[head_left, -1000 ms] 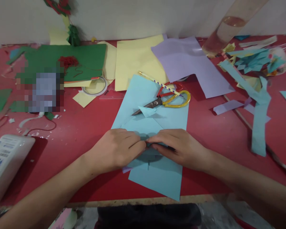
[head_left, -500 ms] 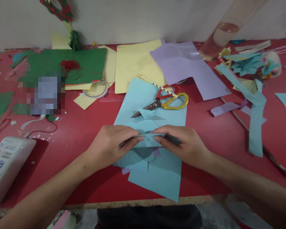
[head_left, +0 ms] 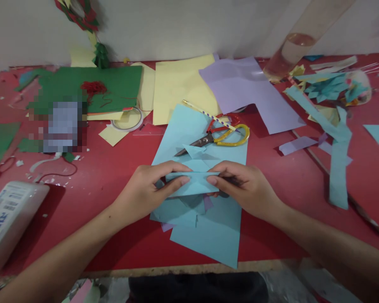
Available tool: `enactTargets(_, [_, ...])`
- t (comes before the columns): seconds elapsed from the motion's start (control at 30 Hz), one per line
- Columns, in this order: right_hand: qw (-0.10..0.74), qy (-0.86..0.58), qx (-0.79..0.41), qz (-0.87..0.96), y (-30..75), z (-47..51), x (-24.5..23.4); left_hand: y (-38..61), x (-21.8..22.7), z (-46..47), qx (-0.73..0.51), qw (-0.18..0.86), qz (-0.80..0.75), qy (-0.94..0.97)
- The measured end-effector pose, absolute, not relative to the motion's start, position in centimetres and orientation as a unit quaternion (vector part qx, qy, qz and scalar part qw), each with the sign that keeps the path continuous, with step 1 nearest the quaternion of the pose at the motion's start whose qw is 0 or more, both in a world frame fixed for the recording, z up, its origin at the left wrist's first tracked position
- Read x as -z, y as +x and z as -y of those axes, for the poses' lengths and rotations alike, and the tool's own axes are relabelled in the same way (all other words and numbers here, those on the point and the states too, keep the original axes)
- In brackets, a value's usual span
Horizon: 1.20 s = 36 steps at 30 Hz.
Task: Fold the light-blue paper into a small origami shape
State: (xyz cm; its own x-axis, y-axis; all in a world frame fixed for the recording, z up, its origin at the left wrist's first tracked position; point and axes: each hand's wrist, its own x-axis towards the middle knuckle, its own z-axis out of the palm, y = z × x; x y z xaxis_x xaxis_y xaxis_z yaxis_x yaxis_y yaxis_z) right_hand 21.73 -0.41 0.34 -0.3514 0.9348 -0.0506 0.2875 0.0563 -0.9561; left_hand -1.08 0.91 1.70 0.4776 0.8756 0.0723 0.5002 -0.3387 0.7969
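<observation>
A folded piece of light blue paper (head_left: 196, 184) is held level between my two hands, above the table's front half. My left hand (head_left: 156, 182) pinches its left part, thumb on the near face and fingers behind. On the right part, my right hand (head_left: 240, 182) grips the same way. Beneath lie light blue sheets (head_left: 216, 235), with a bit of purple paper between them. Just beyond my hands, scissors (head_left: 208, 139) with one red and one yellow handle rest on the blue sheet, a small folded blue piece (head_left: 194, 150) by the blades and a dotted pencil (head_left: 208, 114) across the handles.
Green sheets (head_left: 120, 88) with red yarn (head_left: 93, 87), a yellow sheet (head_left: 183, 84) and a purple sheet (head_left: 240, 84) lie at the back. A tape roll (head_left: 128, 120) and a white power bank (head_left: 15, 214) are left. Blue strips (head_left: 337, 164) and a liquid-filled container (head_left: 289, 52) stand right.
The folded paper has tipped so that more of its near face shows. My fingers have shifted slightly along its top edge, and both hands still hold it.
</observation>
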Motion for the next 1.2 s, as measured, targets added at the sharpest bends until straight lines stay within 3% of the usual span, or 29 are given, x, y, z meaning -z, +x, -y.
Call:
enactTargets(0.27, [0.316, -0.48, -0.533, 0.621, 21.83, 0.5, -0.31, -0.91, -1.92, -0.84, -0.28, 0.395, -0.418, 0.768])
enactTargets(0.7, [0.351, -0.496, -0.442, 0.66, 21.64, 0.56, -0.51, -0.84, -1.97, -0.82, -0.258, 0.383, -0.438, 0.772])
enactTargets(1.2, [0.315, -0.454, -0.41, 0.726, 21.62, 0.56, -0.56, -0.65, -1.43, -0.4, -0.301, 0.328, -0.363, 0.819])
